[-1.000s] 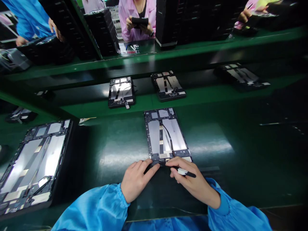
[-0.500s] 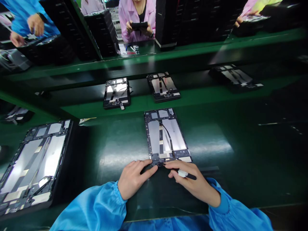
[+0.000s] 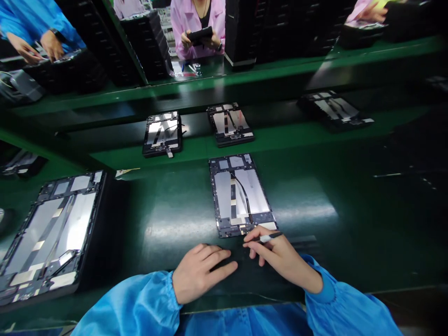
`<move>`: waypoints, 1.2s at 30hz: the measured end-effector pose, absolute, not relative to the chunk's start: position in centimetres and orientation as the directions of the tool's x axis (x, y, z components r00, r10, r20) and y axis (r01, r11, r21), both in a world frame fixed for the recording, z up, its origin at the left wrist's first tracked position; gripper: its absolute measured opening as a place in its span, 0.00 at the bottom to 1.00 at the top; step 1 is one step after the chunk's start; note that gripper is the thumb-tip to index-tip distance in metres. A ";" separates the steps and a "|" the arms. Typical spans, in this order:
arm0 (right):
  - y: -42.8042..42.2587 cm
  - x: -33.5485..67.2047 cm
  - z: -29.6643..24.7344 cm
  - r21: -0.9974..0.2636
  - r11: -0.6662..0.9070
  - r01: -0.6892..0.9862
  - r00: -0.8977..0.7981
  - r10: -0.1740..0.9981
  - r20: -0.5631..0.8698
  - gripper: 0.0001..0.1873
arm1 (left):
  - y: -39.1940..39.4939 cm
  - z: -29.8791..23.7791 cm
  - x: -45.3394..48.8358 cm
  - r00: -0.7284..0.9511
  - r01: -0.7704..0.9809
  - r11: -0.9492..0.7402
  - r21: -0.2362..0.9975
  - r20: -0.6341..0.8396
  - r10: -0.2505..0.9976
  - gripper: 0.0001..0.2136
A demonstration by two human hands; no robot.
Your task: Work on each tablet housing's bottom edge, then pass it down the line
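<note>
An opened tablet lies on the green bench in front of me, its silver inner plates, dark ribbon strip and thin black cable showing. At its lower right edge my right hand pinches a slim black-and-white pen-like tool. The tip of this tool is hidden by the fingers. My left hand is just below the tablet, apart from it. Its fingers are stretched out over the bench and it holds nothing.
On the left lies a larger-looking opened tablet on a dark stack. Several more stand along the back, including one tablet, a second tablet and a third tablet. Beyond the green ledge, co-workers handle parts beside black stacks.
My left hand has come off the tablet's lower edge, back toward me, fingers spread. My right hand has shifted slightly upward, the tool now lying flatter. A co-worker's black device has tilted.
</note>
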State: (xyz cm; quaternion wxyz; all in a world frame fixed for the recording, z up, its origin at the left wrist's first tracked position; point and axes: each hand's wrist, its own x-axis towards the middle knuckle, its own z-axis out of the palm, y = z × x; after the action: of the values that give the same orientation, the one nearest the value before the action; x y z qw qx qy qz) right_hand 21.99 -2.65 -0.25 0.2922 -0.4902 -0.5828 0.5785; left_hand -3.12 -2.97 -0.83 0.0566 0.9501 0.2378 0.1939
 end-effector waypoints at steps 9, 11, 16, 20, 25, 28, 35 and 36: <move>-1.6 20.7 0.2 -0.859 0.091 0.504 -0.376 0.918 -0.123 0.05 | -3.2 -1.3 -2.8 0.855 0.417 -0.890 0.184 0.251 0.453 0.14; -1.8 20.5 0.1 -0.863 0.093 0.497 -0.379 0.918 -0.120 0.05 | -3.2 -1.3 -2.8 0.851 0.420 -0.887 0.192 0.255 0.458 0.14; -2.2 21.0 0.0 -0.935 -0.022 0.354 -0.358 0.920 -0.157 0.09 | -3.4 -1.2 -2.7 0.838 0.426 -0.881 0.208 0.278 0.470 0.14; -0.1 22.0 1.0 -0.972 -0.083 0.220 -0.281 0.949 -0.145 0.11 | -2.8 -0.9 -2.7 0.777 0.452 -0.859 0.239 0.367 0.511 0.11; 4.4 21.0 2.2 -0.939 -0.262 0.224 -0.397 0.856 -0.333 0.15 | -0.9 -0.7 -2.9 0.667 0.542 -0.809 0.229 0.469 0.579 0.09; 5.7 20.0 2.1 -0.908 -0.325 0.264 -0.424 0.806 -0.412 0.19 | -0.3 -1.0 -3.1 0.673 0.551 -0.812 0.195 0.471 0.570 0.08; 5.5 19.7 2.0 -0.896 -0.331 0.296 -0.418 0.799 -0.433 0.19 | -0.5 -1.4 -3.2 0.672 0.543 -0.815 0.203 0.477 0.566 0.08; 5.5 19.7 2.0 -0.895 -0.329 0.302 -0.413 0.800 -0.434 0.18 | -0.5 -1.4 -3.2 0.672 0.543 -0.815 0.205 0.476 0.567 0.09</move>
State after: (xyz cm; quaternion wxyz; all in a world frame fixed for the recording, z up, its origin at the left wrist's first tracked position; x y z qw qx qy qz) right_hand 19.68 5.50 2.01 0.1948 -0.5054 -0.5453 0.6398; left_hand -3.23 -0.46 -1.39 0.0231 0.9140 0.3036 0.2681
